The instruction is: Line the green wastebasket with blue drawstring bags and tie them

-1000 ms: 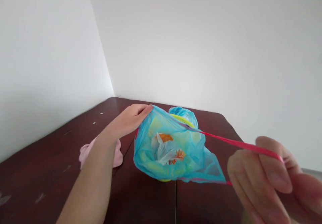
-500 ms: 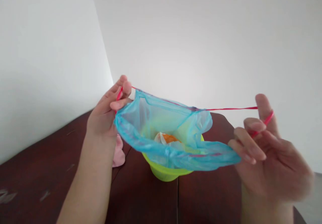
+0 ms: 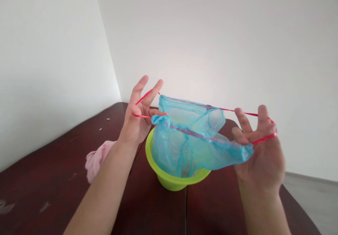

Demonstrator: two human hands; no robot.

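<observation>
A translucent blue drawstring garbage bag [image 3: 176, 143] hangs in a yellow-green bin [image 3: 173, 184], its upper part raised above the rim. Its red drawstring [image 3: 264, 138] is pulled out at both sides. On the left, my left hand [image 3: 138, 118] holds one loop hooked round spread fingers, with a fingertip at the bag's gathered edge. Across from it, my right hand [image 3: 260, 154] carries the other loop round its raised fingers, close to the bag's right corner. Between the hands the bag's mouth is narrowed. What lies inside shows only faintly through the film.
A crumpled pink cloth [image 3: 98, 159] lies beside my left forearm on the dark red-brown table [image 3: 211, 206]. Small pale scraps or marks dot the table's left side. White walls [image 3: 211, 44] stand behind it.
The two hands have come closer together, the left one moving right and the right one left. The bag's front edge has risen and its mouth has narrowed, hiding the orange-and-white contents.
</observation>
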